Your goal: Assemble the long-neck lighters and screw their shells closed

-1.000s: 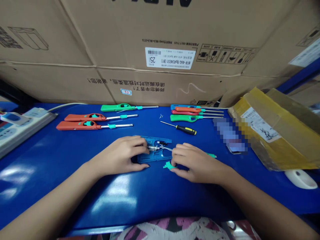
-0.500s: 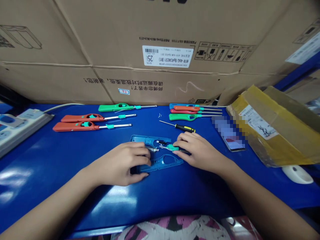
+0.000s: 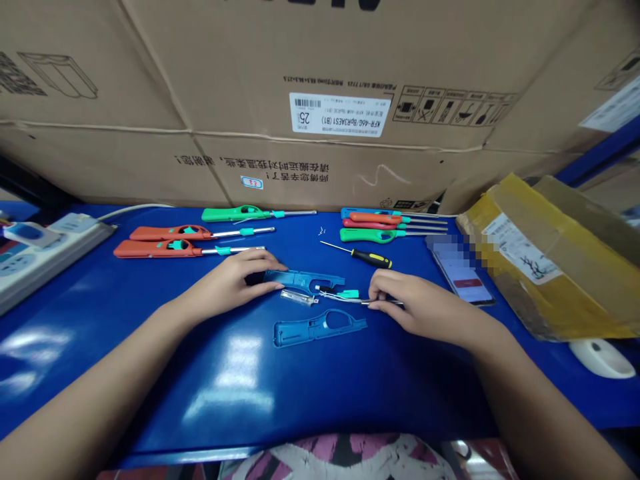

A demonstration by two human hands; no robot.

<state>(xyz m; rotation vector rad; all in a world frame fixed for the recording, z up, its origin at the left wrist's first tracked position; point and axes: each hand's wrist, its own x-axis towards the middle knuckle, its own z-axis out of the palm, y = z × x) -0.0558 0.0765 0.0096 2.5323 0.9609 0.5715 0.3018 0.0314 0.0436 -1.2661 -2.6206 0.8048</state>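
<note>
A blue lighter lies taken apart on the blue table (image 3: 150,373). My left hand (image 3: 227,283) grips the end of one blue shell half (image 3: 305,281), which lies flat. My right hand (image 3: 417,303) pinches the thin metal tube (image 3: 350,301) that leads to a teal part (image 3: 347,293) and the small clear fuel tank (image 3: 297,297) beside that shell. The other blue shell half (image 3: 320,329) lies free, nearer to me, untouched.
Whole long lighters lie in two groups: red and green at back left (image 3: 185,241), blue, red and green at back centre (image 3: 383,225). A small screwdriver (image 3: 363,255), a phone (image 3: 463,270), a yellow-taped parcel (image 3: 555,260), a power strip (image 3: 35,250) and a big cardboard box (image 3: 310,100) surround them.
The two shell halves have been parted. My left hand moved up and left onto the far half. My right hand slid right, drawing the metal tube out with it.
</note>
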